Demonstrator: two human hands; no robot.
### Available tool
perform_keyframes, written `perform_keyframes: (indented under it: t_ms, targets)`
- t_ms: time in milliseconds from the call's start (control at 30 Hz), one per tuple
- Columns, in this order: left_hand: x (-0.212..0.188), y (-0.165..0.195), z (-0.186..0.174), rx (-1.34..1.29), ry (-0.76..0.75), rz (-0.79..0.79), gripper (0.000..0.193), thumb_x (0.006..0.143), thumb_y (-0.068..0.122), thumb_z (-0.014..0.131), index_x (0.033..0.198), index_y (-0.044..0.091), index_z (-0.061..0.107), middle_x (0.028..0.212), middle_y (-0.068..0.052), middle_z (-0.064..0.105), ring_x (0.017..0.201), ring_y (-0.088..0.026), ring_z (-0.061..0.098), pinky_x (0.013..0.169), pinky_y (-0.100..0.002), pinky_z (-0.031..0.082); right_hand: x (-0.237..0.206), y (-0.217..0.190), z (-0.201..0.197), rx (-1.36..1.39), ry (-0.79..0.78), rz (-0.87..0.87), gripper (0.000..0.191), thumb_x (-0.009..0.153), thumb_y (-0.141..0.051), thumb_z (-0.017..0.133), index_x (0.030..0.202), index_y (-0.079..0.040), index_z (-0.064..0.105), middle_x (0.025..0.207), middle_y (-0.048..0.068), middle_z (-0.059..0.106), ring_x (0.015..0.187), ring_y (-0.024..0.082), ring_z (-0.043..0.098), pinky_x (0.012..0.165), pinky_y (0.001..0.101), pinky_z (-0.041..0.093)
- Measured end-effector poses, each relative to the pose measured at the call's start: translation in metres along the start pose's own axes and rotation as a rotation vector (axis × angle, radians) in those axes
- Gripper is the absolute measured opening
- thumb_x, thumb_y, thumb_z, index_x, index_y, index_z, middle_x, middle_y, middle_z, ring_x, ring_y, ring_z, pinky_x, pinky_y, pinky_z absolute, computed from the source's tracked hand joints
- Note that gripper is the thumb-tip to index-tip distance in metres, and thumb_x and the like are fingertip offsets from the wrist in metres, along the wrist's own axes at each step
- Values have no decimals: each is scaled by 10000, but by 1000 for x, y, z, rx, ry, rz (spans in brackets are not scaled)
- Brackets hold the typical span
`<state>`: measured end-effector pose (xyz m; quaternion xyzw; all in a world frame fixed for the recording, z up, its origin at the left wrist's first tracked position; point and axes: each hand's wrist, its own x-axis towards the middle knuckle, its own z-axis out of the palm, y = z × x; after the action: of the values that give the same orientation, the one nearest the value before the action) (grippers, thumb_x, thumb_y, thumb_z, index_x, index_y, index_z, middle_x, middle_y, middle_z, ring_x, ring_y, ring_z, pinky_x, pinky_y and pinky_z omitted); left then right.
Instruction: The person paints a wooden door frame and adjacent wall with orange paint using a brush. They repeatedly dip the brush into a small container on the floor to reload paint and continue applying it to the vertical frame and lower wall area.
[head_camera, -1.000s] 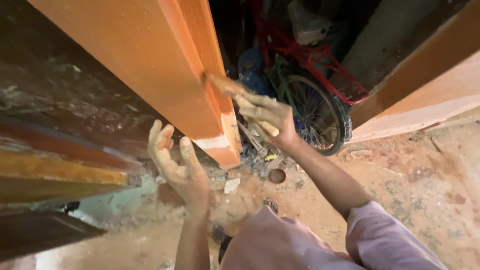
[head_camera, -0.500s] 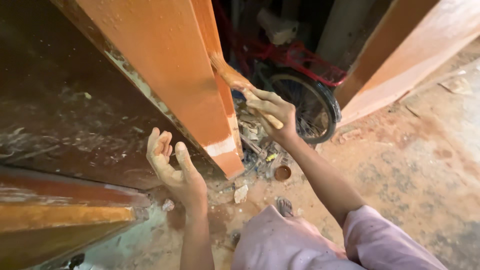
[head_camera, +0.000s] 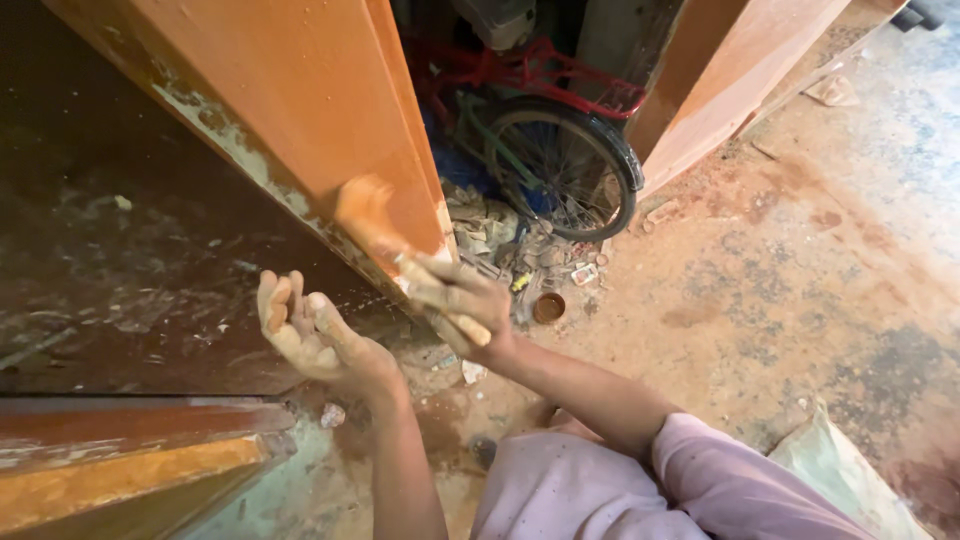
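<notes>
right hand (head_camera: 462, 300) has its fingers wrapped round a paint-caked brush (head_camera: 385, 240), bristles on the orange door panel (head_camera: 290, 110); looks light but slick, so grip mid-handle. left hand (head_camera: 305, 330) hangs open, fingers spread wide

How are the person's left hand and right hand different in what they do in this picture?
The right hand is closed around a paintbrush pressed against the orange door; the left hand holds nothing. The right hand's fingers curl around the handle, while the left hand's are half open, palm up, apart from the door. Both hands are smeared with orange-brown paint.
</notes>
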<state>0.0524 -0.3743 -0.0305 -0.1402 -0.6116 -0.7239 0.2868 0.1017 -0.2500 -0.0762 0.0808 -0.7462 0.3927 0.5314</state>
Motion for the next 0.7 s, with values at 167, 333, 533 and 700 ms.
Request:
perform_keyframes:
  t_ms: [167, 333, 533, 700]
  targets:
    - [-4, 10, 12, -13, -34, -3, 297, 1130, 156, 549, 1360, -19, 480, 1583, -163, 424, 1421, -318, 546, 1216, -421, 476, 10, 18, -25, -154, 22, -73, 201, 804, -87, 892, 945, -206, 812, 1079, 118, 806, 756, 153, 766, 587, 195, 605]
    - [-8, 17, 24, 96, -14, -57, 325, 1094, 129, 546, 1371, -32, 492, 1561, -165, 452, 1361, -309, 562, 1154, -400, 467, 24, 43, -76, -61, 169, 69, 161, 930, -34, 794, 1077, -51, 733, 1205, 189, 723, 1021, 258, 751, 870, 308, 627]
    - [-19, 18, 47, 119, 67, 5, 291, 1114, 131, 556, 1356, -19, 502, 1573, -172, 446, 1381, -312, 554, 1197, -409, 471, 17, 43, -56, 31, 100, -17, 235, 925, -60, 797, 1146, -118, 742, 1261, 197, 694, 993, 239, 741, 794, 326, 645]
    - [-28, 28, 54, 225, 114, 86, 293, 1150, 173, 566, 1376, -1, 501, 1587, -180, 429, 1358, -292, 553, 1188, -395, 480, 11, 29, -42, 175, -215, -32, 298, 903, -110, 787, 1188, -170, 724, 1280, 169, 697, 993, 267, 757, 764, 327, 633]
